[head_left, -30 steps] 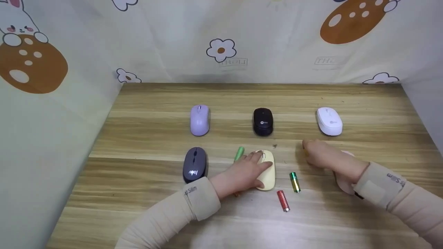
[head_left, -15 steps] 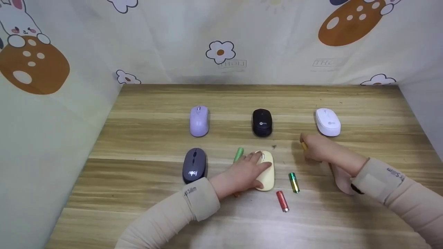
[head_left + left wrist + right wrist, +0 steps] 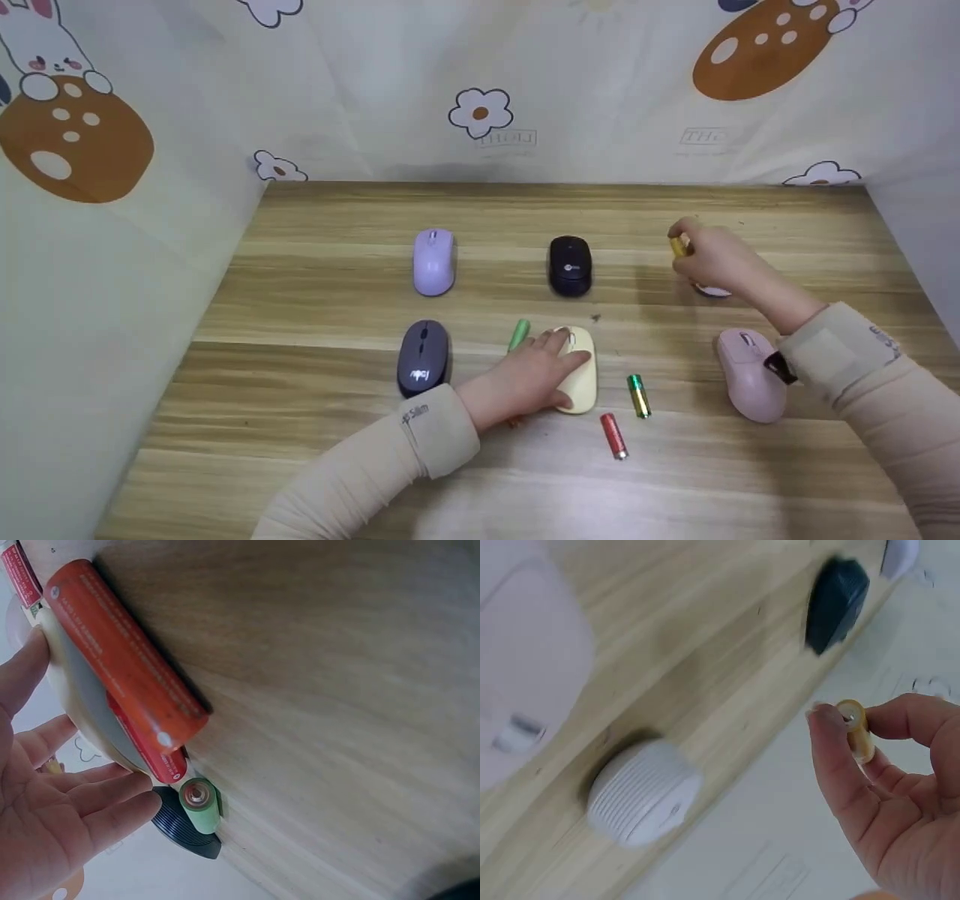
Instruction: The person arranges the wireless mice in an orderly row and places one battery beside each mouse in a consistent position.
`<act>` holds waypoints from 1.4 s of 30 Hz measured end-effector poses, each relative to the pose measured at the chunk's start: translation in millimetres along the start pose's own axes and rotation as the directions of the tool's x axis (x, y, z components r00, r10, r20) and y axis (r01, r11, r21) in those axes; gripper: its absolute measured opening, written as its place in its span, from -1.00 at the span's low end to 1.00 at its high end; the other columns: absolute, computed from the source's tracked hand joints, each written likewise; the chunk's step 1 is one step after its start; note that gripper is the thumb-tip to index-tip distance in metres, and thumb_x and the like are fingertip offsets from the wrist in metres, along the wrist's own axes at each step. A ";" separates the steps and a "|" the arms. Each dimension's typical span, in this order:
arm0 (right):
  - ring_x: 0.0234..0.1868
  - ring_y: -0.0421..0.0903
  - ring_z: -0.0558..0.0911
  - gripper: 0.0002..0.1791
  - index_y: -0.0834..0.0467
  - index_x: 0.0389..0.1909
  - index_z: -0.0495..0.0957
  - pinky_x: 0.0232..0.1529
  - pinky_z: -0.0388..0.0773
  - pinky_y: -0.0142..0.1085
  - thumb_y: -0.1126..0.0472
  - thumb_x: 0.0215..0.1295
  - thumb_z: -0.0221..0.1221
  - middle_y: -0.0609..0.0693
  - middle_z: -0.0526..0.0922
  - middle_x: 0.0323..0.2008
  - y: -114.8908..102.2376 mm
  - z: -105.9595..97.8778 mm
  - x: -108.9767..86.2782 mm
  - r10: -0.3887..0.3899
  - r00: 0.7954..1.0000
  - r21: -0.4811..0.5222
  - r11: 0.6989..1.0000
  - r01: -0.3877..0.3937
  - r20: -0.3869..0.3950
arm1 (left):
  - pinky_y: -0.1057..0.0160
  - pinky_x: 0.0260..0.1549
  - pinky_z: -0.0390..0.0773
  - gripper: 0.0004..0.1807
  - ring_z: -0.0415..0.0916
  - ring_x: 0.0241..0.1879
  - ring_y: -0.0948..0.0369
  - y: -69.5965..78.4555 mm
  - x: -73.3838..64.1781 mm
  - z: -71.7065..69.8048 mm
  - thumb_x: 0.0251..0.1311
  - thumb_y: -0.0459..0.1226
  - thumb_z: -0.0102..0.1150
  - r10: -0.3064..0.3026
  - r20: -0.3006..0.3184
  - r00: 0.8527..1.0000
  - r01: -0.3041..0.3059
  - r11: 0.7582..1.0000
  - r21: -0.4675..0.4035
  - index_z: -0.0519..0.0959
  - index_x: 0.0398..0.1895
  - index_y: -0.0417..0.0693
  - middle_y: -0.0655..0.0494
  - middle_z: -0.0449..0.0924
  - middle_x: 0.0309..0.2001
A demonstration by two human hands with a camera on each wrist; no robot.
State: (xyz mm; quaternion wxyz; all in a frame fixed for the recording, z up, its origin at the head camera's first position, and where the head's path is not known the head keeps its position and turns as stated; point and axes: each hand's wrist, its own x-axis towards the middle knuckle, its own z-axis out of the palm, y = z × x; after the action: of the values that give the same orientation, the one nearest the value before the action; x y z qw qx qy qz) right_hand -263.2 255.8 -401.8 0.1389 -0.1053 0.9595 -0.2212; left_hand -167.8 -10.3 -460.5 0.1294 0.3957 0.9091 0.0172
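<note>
My left hand [image 3: 525,375] rests on a pale yellow computer mouse [image 3: 583,382], fingers and thumb spread over its top and side. Beside that mouse, in the left wrist view, lie an orange battery [image 3: 124,652], a red battery [image 3: 146,746] and a green battery [image 3: 201,814]; the hand partly covers this group in the head view. Thumb and fingers of my right hand [image 3: 720,259] pinch a yellow battery [image 3: 861,742], held above the table. Below that hand sits a white mouse [image 3: 641,791], mostly hidden by it in the head view.
A pink mouse [image 3: 754,382] sits near the right forearm. Loose between the arms lie a green-and-gold battery [image 3: 639,396] and another red battery [image 3: 613,436]. A black mouse [image 3: 570,266], a lilac mouse [image 3: 433,262] and a dark grey mouse [image 3: 423,358] stand farther left.
My right hand has moved away from me with the yellow battery, over the white mouse, uncovering the pink mouse. My left hand stays on the pale yellow mouse.
</note>
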 end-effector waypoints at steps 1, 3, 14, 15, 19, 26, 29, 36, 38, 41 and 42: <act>-0.52 -0.03 0.54 -0.52 0.41 0.08 0.26 -0.58 0.44 -0.29 0.36 0.08 -0.01 0.37 0.53 -0.33 6.3 -4.5 0.7 0.018 1.000 0.015 1.000 -0.018 -0.015 | -0.03 0.16 0.29 -0.27 0.25 0.22 -0.07 -0.1 0.0 0.0 0.07 0.08 0.15 -0.002 0.002 1.000 0.002 1.000 -0.003 0.25 0.31 0.06 -0.22 0.19 0.27; -0.51 -0.02 0.55 -0.51 0.40 0.09 0.25 -0.57 0.47 -0.30 0.35 0.10 -0.01 0.41 0.52 -0.29 21.0 -12.7 1.7 0.050 0.998 0.030 0.998 -0.049 -0.042 | -0.03 0.17 0.27 -0.27 0.24 0.23 -0.07 -0.2 0.3 0.2 0.07 0.07 0.15 -0.006 0.009 1.000 0.006 1.000 -0.011 0.24 0.31 0.06 -0.22 0.18 0.27; -0.63 -0.10 0.49 -0.53 0.44 0.07 0.23 -0.64 0.44 -0.29 0.34 0.14 -0.01 0.28 0.49 -0.46 108.0 -22.9 -3.6 0.146 0.987 0.042 0.989 -0.143 -0.073 | -0.02 0.18 0.25 -0.27 0.21 0.25 -0.05 0.2 0.1 0.1 0.08 0.07 0.14 -0.018 0.030 0.999 0.019 0.999 -0.032 0.23 0.32 0.08 -0.20 0.15 0.29; -0.63 -0.10 0.49 -0.53 0.45 0.07 0.23 -0.64 0.44 -0.29 0.34 0.14 -0.01 0.27 0.49 -0.47 113.4 -21.3 -3.9 0.150 0.986 0.046 0.988 -0.148 -0.066 | -0.02 0.18 0.25 -0.27 0.21 0.25 -0.05 0.2 0.2 0.1 0.08 0.07 0.14 -0.018 0.030 0.999 0.019 0.999 -0.034 0.23 0.32 0.08 -0.20 0.15 0.29; -0.57 -0.05 0.49 -0.54 0.45 0.05 0.24 -0.59 0.40 -0.30 0.32 0.13 0.01 0.34 0.46 -0.40 128.9 -14.5 -4.6 0.163 0.985 0.015 0.987 -0.163 -0.050 | -0.03 0.19 0.24 -0.27 0.21 0.25 -0.06 0.5 0.4 0.0 0.08 0.07 0.14 -0.018 0.035 0.999 0.020 0.999 -0.045 0.23 0.32 0.08 -0.20 0.15 0.30; -0.35 0.14 0.52 -0.53 0.46 0.03 0.27 -0.44 0.40 -0.29 0.30 0.10 0.02 0.44 0.49 -0.29 139.0 -6.8 -0.4 0.164 0.986 0.002 0.987 -0.164 -0.015 | 0.04 0.21 0.23 -0.28 0.20 0.25 -0.08 0.4 0.6 0.1 0.09 0.05 0.15 -0.017 0.032 0.999 0.019 0.998 -0.054 0.23 0.32 0.05 -0.23 0.15 0.30; -0.43 0.02 0.53 -0.53 0.47 0.06 0.25 -0.48 0.45 -0.31 0.31 0.13 0.01 0.39 0.49 -0.33 139.0 -3.8 2.6 0.187 0.982 0.046 0.981 -0.189 0.033 | 0.06 0.21 0.24 -0.28 0.20 0.25 -0.08 0.4 0.4 0.1 0.09 0.05 0.15 -0.016 0.032 0.999 0.017 0.998 -0.054 0.23 0.32 0.05 -0.23 0.15 0.29; -0.50 -0.09 0.50 -0.51 0.48 0.10 0.18 -0.51 0.47 -0.29 0.29 0.21 0.01 0.23 0.46 -0.42 136.7 0.2 6.1 0.228 0.968 0.089 0.967 -0.237 0.101 | 0.04 0.22 0.21 -0.27 0.17 0.27 -0.08 0.3 1.5 -0.6 0.09 0.05 0.14 -0.022 0.052 0.998 0.026 0.997 -0.073 0.21 0.33 0.06 -0.23 0.11 0.32; -0.48 -0.07 0.49 -0.51 0.47 0.10 0.18 -0.51 0.45 -0.30 0.28 0.22 0.01 0.22 0.45 -0.43 135.7 0.6 7.2 0.227 0.968 0.080 0.969 -0.236 0.104 | 0.03 0.23 0.20 -0.27 0.16 0.28 -0.09 0.0 1.4 -0.8 0.09 0.04 0.14 -0.025 0.055 0.998 0.029 0.996 -0.081 0.21 0.33 0.06 -0.24 0.11 0.32; -0.47 -0.05 0.47 -0.51 0.46 0.09 0.19 -0.50 0.43 -0.31 0.26 0.23 0.00 0.24 0.43 -0.40 134.1 0.7 7.6 0.224 0.969 0.064 0.971 -0.231 0.102 | 0.01 0.23 0.19 -0.27 0.16 0.28 -0.10 0.0 0.7 -2.1 0.09 0.04 0.14 -0.026 0.055 0.998 0.031 0.996 -0.089 0.21 0.33 0.06 -0.24 0.11 0.32; -0.46 -0.05 0.47 -0.51 0.46 0.10 0.18 -0.50 0.43 -0.31 0.26 0.23 0.00 0.25 0.43 -0.40 133.7 0.5 7.3 0.224 0.969 0.063 0.971 -0.231 0.102 | 0.01 0.22 0.20 -0.27 0.16 0.28 -0.10 -0.1 0.7 -2.2 0.09 0.04 0.14 -0.025 0.053 0.998 0.029 0.996 -0.085 0.21 0.33 0.06 -0.24 0.11 0.32</act>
State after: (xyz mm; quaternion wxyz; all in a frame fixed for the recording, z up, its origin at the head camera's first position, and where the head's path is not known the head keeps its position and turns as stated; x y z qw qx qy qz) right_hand -288.7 371.4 -464.5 0.2124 0.0005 0.9487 -0.2340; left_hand -168.8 -9.7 -458.6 0.1701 0.3778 0.9090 0.0443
